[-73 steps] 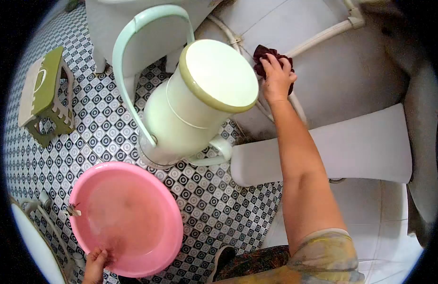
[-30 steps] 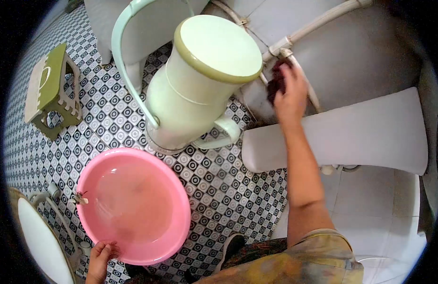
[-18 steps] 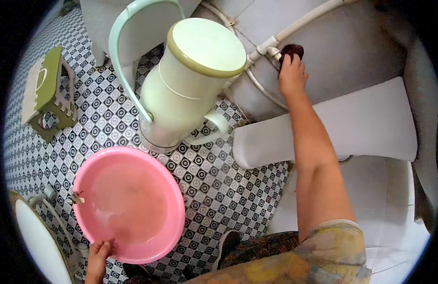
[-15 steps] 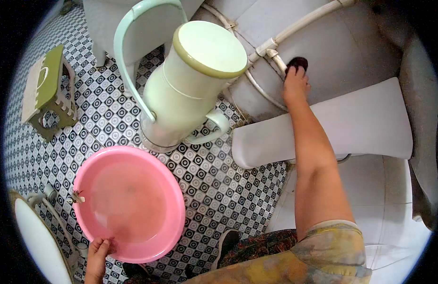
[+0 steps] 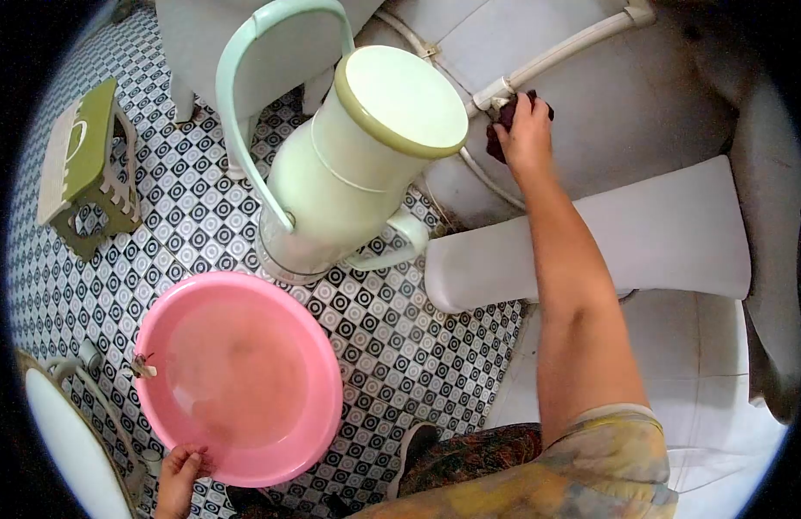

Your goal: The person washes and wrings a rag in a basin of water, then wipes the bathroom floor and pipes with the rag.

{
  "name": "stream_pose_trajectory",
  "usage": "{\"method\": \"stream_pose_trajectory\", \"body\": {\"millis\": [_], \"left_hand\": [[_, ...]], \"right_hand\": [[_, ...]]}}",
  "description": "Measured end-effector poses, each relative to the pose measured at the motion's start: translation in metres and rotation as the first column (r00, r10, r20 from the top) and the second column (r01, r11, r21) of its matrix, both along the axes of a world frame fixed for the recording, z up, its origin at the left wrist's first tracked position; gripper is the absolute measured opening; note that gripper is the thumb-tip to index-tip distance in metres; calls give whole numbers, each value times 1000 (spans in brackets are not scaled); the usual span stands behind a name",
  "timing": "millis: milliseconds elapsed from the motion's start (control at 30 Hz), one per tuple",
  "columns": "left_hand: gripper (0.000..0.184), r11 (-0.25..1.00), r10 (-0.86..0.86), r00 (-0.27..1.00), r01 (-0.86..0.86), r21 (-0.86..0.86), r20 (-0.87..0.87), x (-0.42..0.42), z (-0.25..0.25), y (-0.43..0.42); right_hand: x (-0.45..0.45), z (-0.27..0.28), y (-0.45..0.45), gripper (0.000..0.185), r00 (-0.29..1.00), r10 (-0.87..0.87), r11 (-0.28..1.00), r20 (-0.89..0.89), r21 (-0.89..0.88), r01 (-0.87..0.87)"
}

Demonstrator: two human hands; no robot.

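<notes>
My right hand (image 5: 530, 143) reaches to the far wall and grips a dark maroon cloth (image 5: 495, 145). The cloth is wrapped against a short branch of the white pipe (image 5: 573, 52), just below its joint, and covers most of that branch. At lower left, my left hand (image 5: 180, 476) has its fingers closed on the near rim of a pink basin (image 5: 324, 406). Cloudy water (image 5: 240, 372) fills the lower part of the basin, which rests on the floor.
A pale green thermos jug (image 5: 331, 186) with a raised handle stands behind the basin. A white ceramic pedestal (image 5: 643, 229) lies under my right forearm. A green folding stool (image 5: 93, 164) is at left; a white round-edged object (image 5: 67, 441) stands at lower left. The floor (image 5: 400, 346) is patterned tile.
My right hand has moved up and left along the pipe with the cloth, which now wraps the branch near the joint. My left hand stays at the basin rim. The view has shifted slightly.
</notes>
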State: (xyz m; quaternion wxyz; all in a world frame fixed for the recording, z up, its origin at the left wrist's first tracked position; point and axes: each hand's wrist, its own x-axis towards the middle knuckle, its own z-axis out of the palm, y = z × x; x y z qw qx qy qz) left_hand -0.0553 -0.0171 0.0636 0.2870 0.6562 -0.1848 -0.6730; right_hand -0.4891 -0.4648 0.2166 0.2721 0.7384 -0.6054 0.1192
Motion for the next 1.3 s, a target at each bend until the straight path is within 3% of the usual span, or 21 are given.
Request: {"method": "stream_pose_trajectory", "body": {"millis": [100,167,267,400,533,600,733,867,967,1033,1200,1267,1300], "left_hand": [[21,1000,27,1000,-27,3,2,-7,-4,-3],[22,999,30,999,-29,19,-31,-5,-15,3],[22,1000,-31,998,31,0,49,-7,-16,-2],[21,999,42,999,-41,-19,20,-7,0,-12],[22,1000,-2,999,2,-11,43,13,-4,7],[22,992,122,989,-125,-26,-78,15,-12,21],[21,992,121,984,-116,40,-133,20,-17,30],[19,999,-8,996,12,46,-86,17,-11,16],[18,992,118,992,-115,54,-50,6,-1,5],[19,993,110,993,-108,52,-38,2,-4,4],[20,998,60,997,-59,28,-54,1,-7,0],[19,996,86,996,-85,35,-34,-1,-4,-3],[19,996,76,996,-75,38,-43,-1,-4,-3]], "right_hand": [[4,-3,-15,52,996,-86,996,2,-33,86],[-2,2,-18,43,961,-238,968,-138,46,246],[-6,7,-11,36,954,-265,961,-139,40,273],[-24,6,1,39,939,-325,942,-111,45,331],[-51,5,18,43,911,-385,916,-150,61,397],[-47,13,23,44,784,-586,763,-204,186,618],[-16,25,28,42,882,-442,870,-162,162,466],[13,15,-3,41,994,-69,997,-80,18,71],[12,7,-17,43,978,-178,984,-107,-34,175],[0,8,-16,45,945,-255,957,-205,86,277],[-20,20,-4,47,930,-293,934,-223,139,328],[-29,27,3,51,835,-423,832,-352,216,512],[-36,30,8,51,828,-430,826,-361,213,522]]}}
